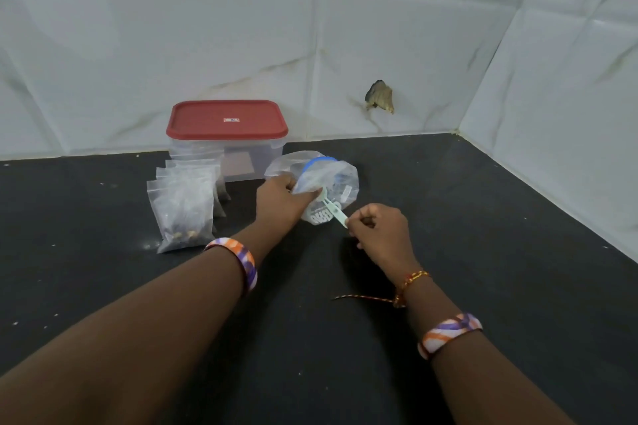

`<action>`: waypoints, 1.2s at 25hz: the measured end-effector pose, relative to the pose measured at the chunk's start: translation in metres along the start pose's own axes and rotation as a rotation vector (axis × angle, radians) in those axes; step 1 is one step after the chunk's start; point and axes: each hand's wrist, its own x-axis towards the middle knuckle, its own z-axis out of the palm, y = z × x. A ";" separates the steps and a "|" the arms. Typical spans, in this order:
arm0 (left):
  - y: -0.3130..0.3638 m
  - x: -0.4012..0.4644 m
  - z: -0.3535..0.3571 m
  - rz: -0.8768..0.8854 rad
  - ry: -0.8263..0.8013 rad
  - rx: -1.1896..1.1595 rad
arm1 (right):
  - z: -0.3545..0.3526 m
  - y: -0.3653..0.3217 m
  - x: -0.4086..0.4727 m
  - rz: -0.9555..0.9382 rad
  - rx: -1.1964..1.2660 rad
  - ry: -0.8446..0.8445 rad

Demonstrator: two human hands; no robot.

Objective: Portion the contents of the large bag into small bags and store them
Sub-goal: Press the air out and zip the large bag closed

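Observation:
The large clear bag [331,179] with a blue zip strip lies crumpled on the black counter [483,252]. My left hand [281,198] pinches its gathered neck. My right hand [381,228] holds the end of a pale green clip [336,212] that sits across the bag's neck. Several small clear zip bags [184,207] with dark contents stand in a row to the left. Behind them stands a clear plastic box with a red lid [227,119], lid on.
White tiled walls close off the back and the right side, meeting in a corner [457,131]. A hole with a brown scrap [379,97] shows in the back wall. Crumbs speckle the counter on the left.

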 end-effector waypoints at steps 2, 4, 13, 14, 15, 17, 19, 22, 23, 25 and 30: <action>0.008 0.002 0.004 -0.053 0.016 -0.111 | -0.014 0.008 -0.003 0.053 0.250 0.069; 0.018 0.005 0.006 -0.083 0.058 -0.271 | -0.023 0.013 0.000 0.107 0.463 0.197; 0.077 0.065 0.008 -0.302 0.188 -0.654 | 0.005 0.007 0.104 -0.162 -0.418 0.334; 0.082 0.074 0.007 -0.345 0.152 -0.722 | 0.010 0.001 0.116 -0.215 -0.572 0.243; 0.084 0.083 0.006 -0.371 0.115 -0.773 | 0.015 -0.004 0.128 -0.243 -0.688 0.164; 0.087 0.095 0.005 -0.398 0.047 -0.836 | 0.024 -0.012 0.144 -0.259 -0.853 0.045; 0.086 0.104 0.005 -0.406 0.013 -0.872 | 0.031 -0.014 0.157 -0.267 -0.946 -0.037; 0.086 0.110 0.002 -0.426 -0.019 -0.897 | 0.037 -0.015 0.175 -0.250 -1.011 -0.109; 0.085 0.113 0.001 -0.425 -0.027 -0.901 | 0.039 -0.015 0.179 -0.249 -1.021 -0.113; 0.084 0.116 -0.003 -0.420 -0.064 -0.916 | 0.039 -0.014 0.183 -0.239 -1.022 -0.082; 0.083 0.109 -0.012 -0.431 -0.166 -1.058 | 0.023 -0.035 0.179 -0.006 -0.058 0.245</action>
